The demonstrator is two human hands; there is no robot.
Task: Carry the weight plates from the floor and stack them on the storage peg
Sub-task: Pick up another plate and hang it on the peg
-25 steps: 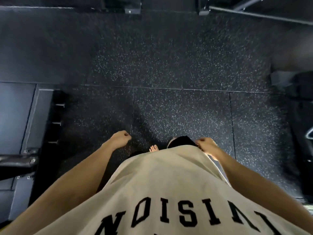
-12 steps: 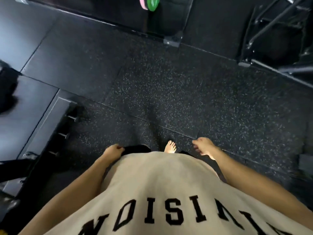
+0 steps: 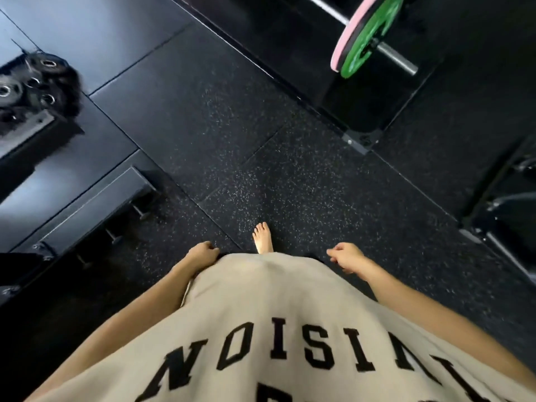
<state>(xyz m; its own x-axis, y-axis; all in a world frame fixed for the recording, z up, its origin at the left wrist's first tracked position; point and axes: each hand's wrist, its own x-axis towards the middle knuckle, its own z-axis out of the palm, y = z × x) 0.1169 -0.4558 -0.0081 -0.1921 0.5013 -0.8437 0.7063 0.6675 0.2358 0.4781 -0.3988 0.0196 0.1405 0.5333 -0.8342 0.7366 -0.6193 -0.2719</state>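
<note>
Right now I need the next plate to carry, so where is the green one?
Head view, top right: the green plate sits on a barbell sleeve beside a pink plate.

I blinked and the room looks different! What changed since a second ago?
The person turned and walked, so the view swung: the barbell with its pink plate and green plate came into sight at the top right, and a pile of black plates at the left. A bare foot stepped forward. Both the left hand and the right hand stayed empty at the sides.
</note>
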